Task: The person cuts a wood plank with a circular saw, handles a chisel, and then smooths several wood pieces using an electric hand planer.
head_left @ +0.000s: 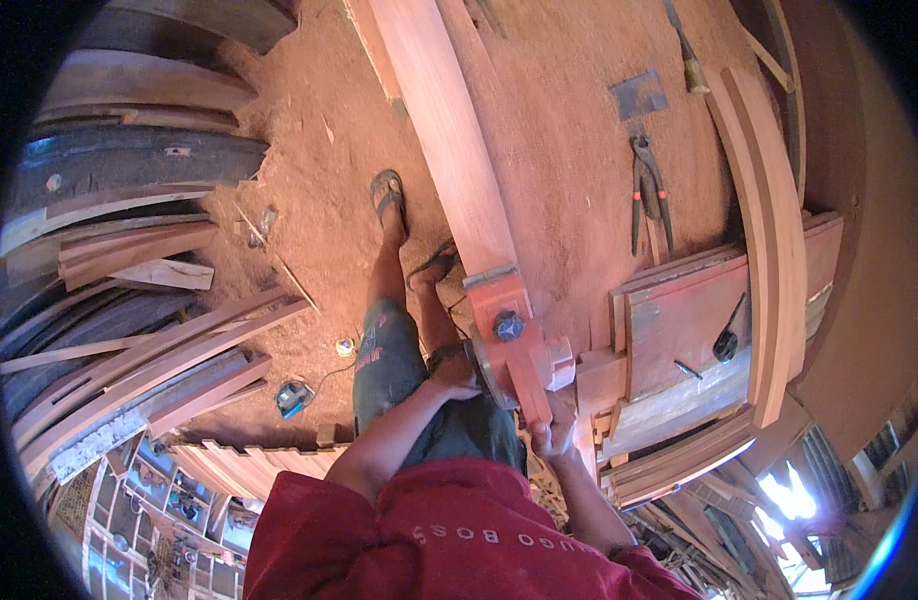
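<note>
Both hands hold the planer (509, 345), the left hand (457, 372) closed on its side and the right hand (554, 432) on its rear, at the plank (449, 140) end, where it could tip off.

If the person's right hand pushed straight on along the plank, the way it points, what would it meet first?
The right hand grips the back of the red power planer. Ahead lies only the long plank it rides on, and the way looks free, though depth is hard to judge.
</note>
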A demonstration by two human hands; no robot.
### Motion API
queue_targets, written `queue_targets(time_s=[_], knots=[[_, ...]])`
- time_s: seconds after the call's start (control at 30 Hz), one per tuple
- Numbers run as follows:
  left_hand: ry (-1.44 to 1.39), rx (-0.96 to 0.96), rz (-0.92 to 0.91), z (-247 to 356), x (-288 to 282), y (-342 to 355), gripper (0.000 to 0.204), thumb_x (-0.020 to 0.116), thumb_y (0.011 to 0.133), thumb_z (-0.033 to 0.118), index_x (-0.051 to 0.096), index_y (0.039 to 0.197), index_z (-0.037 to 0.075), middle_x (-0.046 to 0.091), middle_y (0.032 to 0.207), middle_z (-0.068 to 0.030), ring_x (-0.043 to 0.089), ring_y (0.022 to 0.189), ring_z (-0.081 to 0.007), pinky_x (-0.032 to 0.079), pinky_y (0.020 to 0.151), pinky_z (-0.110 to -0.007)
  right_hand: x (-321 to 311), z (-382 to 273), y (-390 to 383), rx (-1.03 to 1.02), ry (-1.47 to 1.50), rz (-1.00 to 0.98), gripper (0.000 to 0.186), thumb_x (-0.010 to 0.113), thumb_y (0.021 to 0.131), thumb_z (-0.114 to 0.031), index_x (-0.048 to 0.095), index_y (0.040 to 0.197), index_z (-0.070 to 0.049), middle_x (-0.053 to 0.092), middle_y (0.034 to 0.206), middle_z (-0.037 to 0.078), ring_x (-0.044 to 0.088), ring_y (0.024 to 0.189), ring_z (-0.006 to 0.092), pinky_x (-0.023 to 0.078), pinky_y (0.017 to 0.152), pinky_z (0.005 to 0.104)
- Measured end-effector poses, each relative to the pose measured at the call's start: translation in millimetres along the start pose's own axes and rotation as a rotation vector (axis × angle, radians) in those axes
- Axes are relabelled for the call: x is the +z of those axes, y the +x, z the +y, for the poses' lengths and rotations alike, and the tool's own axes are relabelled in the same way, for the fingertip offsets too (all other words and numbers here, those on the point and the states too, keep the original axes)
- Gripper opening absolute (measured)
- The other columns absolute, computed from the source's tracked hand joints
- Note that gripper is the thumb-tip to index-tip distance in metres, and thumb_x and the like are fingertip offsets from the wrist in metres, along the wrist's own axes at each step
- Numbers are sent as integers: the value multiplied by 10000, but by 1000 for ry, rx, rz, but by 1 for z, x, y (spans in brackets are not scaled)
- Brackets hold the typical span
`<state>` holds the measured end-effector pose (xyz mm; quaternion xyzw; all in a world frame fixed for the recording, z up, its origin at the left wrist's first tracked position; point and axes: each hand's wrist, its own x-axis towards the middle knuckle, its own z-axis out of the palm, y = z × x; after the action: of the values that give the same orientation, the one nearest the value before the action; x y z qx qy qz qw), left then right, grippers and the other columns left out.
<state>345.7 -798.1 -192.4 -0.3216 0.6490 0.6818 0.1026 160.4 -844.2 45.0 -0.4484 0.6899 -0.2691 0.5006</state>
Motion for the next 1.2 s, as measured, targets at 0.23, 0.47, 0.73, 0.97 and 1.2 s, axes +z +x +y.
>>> queue_targets(time_s=[0.23, 0.47, 0.73, 0.97, 1.2], knots=[[-136, 269, -22, 34, 11, 5, 399, 691, 792, 373, 656, 1060, 80, 642, 1199, -171, 609, 1107, -366, 492, 930, -488, 17, -44, 96, -36, 59, 73, 596, 506, 947, -535, 629, 964, 48, 624, 745, 138, 628, 640, 233, 484, 571, 351], [-541, -161, 6, 69, -116, -18, 629, 772, 836, 333, 513, 1305, 3, 667, 1116, -124, 641, 1044, -252, 500, 952, -402, 29, -130, 259, -190, 157, 93, 528, 485, 1010, -486, 612, 936, 21, 547, 603, 20, 532, 526, 100, 397, 473, 260], [-487, -244, 485, 96, -268, 9, 1054, 800, 754, 544, 282, 1510, 25, 587, 1327, -213, 616, 1172, -318, 485, 1004, -419, 47, -220, 406, -352, 107, 189, 442, 477, 1035, -384, 615, 1047, 36, 589, 851, 105, 548, 832, 184, 443, 728, 355], [-595, -165, 602, 127, -338, 29, 854, 842, 738, 415, 452, 1371, -5, 636, 1211, -174, 596, 1165, -296, 450, 1024, -413, 59, -265, 533, -410, -75, 243, 428, 498, 1020, -379, 622, 1090, 24, 578, 879, 162, 555, 851, 259, 448, 780, 380], [-627, -58, 660, 101, -323, 38, 718, 862, 738, 371, 553, 1270, 1, 698, 949, -94, 689, 896, -215, 550, 831, -344, 73, -337, 663, -425, -31, 260, 550, 473, 986, -506, 638, 1156, -9, 633, 1048, 274, 631, 930, 450, 492, 794, 495]])
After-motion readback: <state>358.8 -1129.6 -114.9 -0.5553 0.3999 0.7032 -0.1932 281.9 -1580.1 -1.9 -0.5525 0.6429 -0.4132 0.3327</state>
